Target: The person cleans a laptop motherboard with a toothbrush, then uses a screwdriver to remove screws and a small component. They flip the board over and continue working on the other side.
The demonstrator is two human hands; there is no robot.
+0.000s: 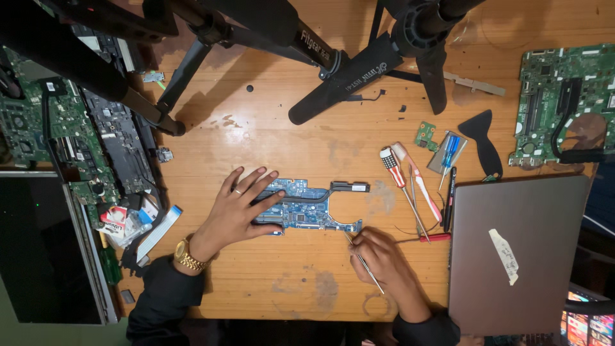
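now we're working on the blue board (pixel 307 208), which lies mid-table toward the near edge. our left hand (pixel 240 208) rests spread flat on its left half, pinning it. our right hand (pixel 382 263) pinches a thin tool (pixel 362 259), tip at the board's near right corner. next, we judge, calls for steady, fine tip placement.

Three circuit boards: blue (pixel 306 206), green (pixel 564 96), green (pixel 32 122); one closed laptop (pixel 512 250); two tripods (pixel 359 70).
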